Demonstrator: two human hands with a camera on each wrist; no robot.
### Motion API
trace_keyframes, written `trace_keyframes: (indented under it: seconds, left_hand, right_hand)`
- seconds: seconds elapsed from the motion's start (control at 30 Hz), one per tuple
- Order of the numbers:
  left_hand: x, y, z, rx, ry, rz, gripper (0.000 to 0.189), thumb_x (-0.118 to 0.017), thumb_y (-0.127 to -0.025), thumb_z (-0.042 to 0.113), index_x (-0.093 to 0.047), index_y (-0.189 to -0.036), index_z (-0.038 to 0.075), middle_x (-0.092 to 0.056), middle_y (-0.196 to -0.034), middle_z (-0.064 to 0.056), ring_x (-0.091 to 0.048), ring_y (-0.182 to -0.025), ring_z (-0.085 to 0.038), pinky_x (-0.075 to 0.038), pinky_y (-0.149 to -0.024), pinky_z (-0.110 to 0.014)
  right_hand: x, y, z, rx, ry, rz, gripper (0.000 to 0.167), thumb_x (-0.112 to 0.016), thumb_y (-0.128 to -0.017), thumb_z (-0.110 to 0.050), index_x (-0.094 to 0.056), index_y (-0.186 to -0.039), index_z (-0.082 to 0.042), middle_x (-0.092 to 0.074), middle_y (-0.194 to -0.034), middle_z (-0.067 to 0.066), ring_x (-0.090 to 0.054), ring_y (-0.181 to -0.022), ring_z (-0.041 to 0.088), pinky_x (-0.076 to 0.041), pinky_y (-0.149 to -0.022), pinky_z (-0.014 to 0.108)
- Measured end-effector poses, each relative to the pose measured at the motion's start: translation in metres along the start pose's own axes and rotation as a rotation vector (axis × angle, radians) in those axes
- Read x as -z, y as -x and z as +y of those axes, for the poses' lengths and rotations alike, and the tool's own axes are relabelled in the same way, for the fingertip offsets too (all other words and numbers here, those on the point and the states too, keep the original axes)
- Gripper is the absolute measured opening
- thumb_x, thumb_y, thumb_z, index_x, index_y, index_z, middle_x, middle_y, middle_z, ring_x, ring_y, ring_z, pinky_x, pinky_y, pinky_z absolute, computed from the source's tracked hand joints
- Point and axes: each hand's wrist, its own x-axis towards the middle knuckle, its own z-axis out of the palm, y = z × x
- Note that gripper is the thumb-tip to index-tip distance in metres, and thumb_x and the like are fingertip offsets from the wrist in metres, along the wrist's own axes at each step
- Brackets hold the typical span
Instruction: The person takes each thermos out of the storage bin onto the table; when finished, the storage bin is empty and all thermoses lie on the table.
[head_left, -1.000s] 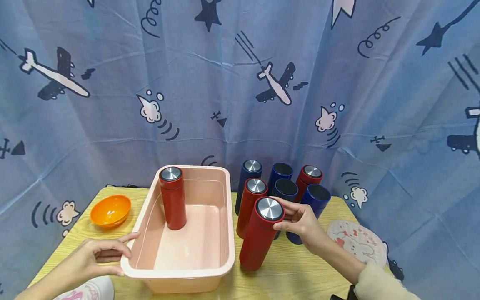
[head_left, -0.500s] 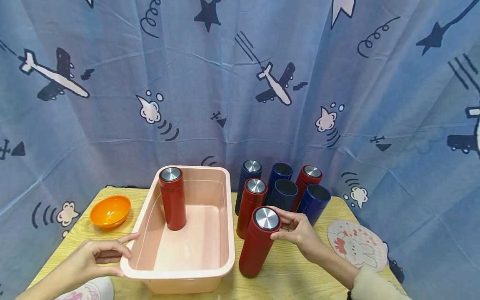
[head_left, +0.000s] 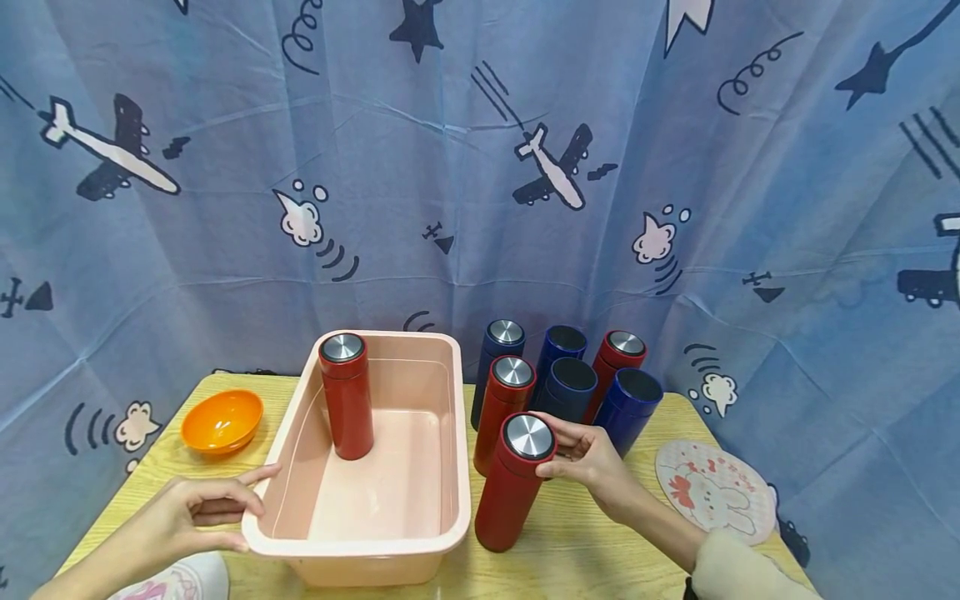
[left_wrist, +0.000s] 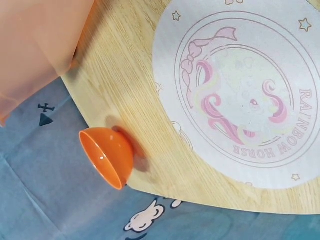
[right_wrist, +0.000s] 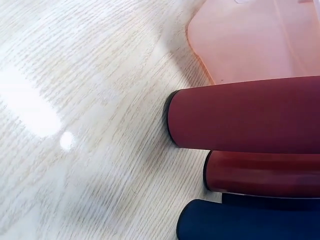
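Note:
A pink plastic tub stands on the table, with one red thermos flask upright inside, near its back left. My left hand grips the tub's front left corner, fingers at the rim and thumb below. With thumb and fingers, my right hand holds another red thermos flask just below its silver-topped lid. This flask leans slightly, to the right of the tub and in front of a third red flask. In the right wrist view the held flask shows its dark base close over the table; neither wrist view shows a hand.
Several blue flasks and a red one cluster at the back right. An orange bowl sits left of the tub. Round printed mats lie at right and front left. A curtain hangs behind.
My right hand has brought the red flask toward the front and slightly left, away from the blue flasks. My left hand and the tub have stayed in place.

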Motion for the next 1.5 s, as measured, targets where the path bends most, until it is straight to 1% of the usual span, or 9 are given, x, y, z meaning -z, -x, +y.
trace_keyframes:
  seconds: [0.2,0.3,0.47,0.77,0.97,1.1,1.33,1.43,1.5]
  left_hand:
    - [0.001,0.000,0.003,0.038,-0.004,-0.002,0.038,-0.074,-0.073,-0.011,-0.066,-0.107,0.004,-0.053,-0.137,0.010,-0.059,-0.112,-0.004,-0.058,-0.077,-0.027]
    - [0.000,0.000,0.002,0.029,0.003,-0.002,0.039,-0.074,-0.072,-0.012,-0.065,-0.107,0.003,-0.053,-0.137,0.008,-0.059,-0.112,-0.004,-0.058,-0.077,-0.028]
    - [0.000,0.000,-0.001,-0.017,0.015,0.001,0.040,-0.073,-0.071,-0.014,-0.065,-0.107,0.002,-0.053,-0.137,0.004,-0.057,-0.115,-0.006,-0.058,-0.078,-0.028]
    - [-0.001,0.001,-0.004,-0.038,0.018,0.003,0.042,-0.073,-0.069,-0.016,-0.064,-0.107,0.001,-0.052,-0.138,0.003,-0.056,-0.116,-0.006,-0.057,-0.078,-0.026]
    - [-0.001,0.001,-0.003,-0.027,0.019,0.004,0.042,-0.073,-0.069,-0.017,-0.064,-0.107,0.002,-0.052,-0.138,0.004,-0.057,-0.116,-0.005,-0.057,-0.078,-0.026]
    - [-0.001,0.001,-0.002,-0.021,0.014,0.004,0.042,-0.073,-0.070,-0.016,-0.065,-0.107,0.002,-0.052,-0.138,0.004,-0.057,-0.116,-0.005,-0.057,-0.078,-0.026]
    - [-0.001,0.002,0.000,0.029,-0.007,0.008,0.041,-0.073,-0.071,-0.014,-0.065,-0.106,0.004,-0.052,-0.138,0.009,-0.059,-0.112,-0.004,-0.058,-0.077,-0.025]
    - [-0.001,0.002,0.000,0.039,-0.014,0.007,0.040,-0.073,-0.071,-0.014,-0.066,-0.106,0.004,-0.052,-0.138,0.011,-0.059,-0.112,-0.003,-0.058,-0.077,-0.025]
    - [-0.001,0.002,0.000,0.046,-0.014,0.007,0.040,-0.073,-0.072,-0.014,-0.066,-0.106,0.004,-0.052,-0.138,0.011,-0.059,-0.112,-0.003,-0.058,-0.077,-0.025]
  right_hand:
    - [0.001,-0.006,0.005,0.029,-0.015,-0.027,0.065,-0.067,-0.083,0.007,-0.034,-0.138,0.016,-0.064,-0.122,0.003,-0.064,-0.107,0.020,-0.057,-0.086,0.030]
    - [0.001,-0.010,0.007,0.038,-0.022,-0.038,0.065,-0.067,-0.083,0.007,-0.033,-0.138,0.016,-0.064,-0.122,0.003,-0.064,-0.107,0.020,-0.056,-0.088,0.031]
    - [0.003,-0.015,0.010,0.038,-0.032,-0.053,0.066,-0.067,-0.083,0.008,-0.032,-0.139,0.016,-0.063,-0.124,0.003,-0.063,-0.109,0.020,-0.055,-0.089,0.031]
    - [0.010,-0.022,0.012,0.019,-0.038,-0.056,0.069,-0.067,-0.083,0.008,-0.030,-0.140,0.015,-0.063,-0.125,0.003,-0.062,-0.111,0.020,-0.054,-0.091,0.032]
    - [0.012,-0.025,0.012,-0.035,0.021,-0.011,0.074,-0.074,-0.080,0.002,-0.033,-0.140,0.013,-0.065,-0.121,0.001,-0.063,-0.108,0.017,-0.056,-0.088,0.032]
    - [0.014,-0.027,0.012,-0.054,0.059,-0.002,0.075,-0.077,-0.077,-0.002,-0.038,-0.139,0.012,-0.065,-0.119,0.000,-0.064,-0.106,0.017,-0.056,-0.087,0.031]
    - [0.017,-0.027,0.013,-0.046,0.054,-0.031,0.074,-0.076,-0.078,0.000,-0.036,-0.139,0.013,-0.066,-0.119,-0.003,-0.063,-0.107,0.015,-0.056,-0.087,0.030]
    - [0.021,-0.027,0.015,-0.027,0.043,-0.055,0.071,-0.073,-0.081,0.002,-0.035,-0.139,0.013,-0.065,-0.120,-0.003,-0.062,-0.109,0.015,-0.055,-0.089,0.030]
    - [0.024,-0.026,0.015,-0.015,0.030,-0.063,0.067,-0.072,-0.082,0.002,-0.038,-0.139,0.010,-0.064,-0.123,-0.002,-0.061,-0.112,0.015,-0.053,-0.091,0.029]
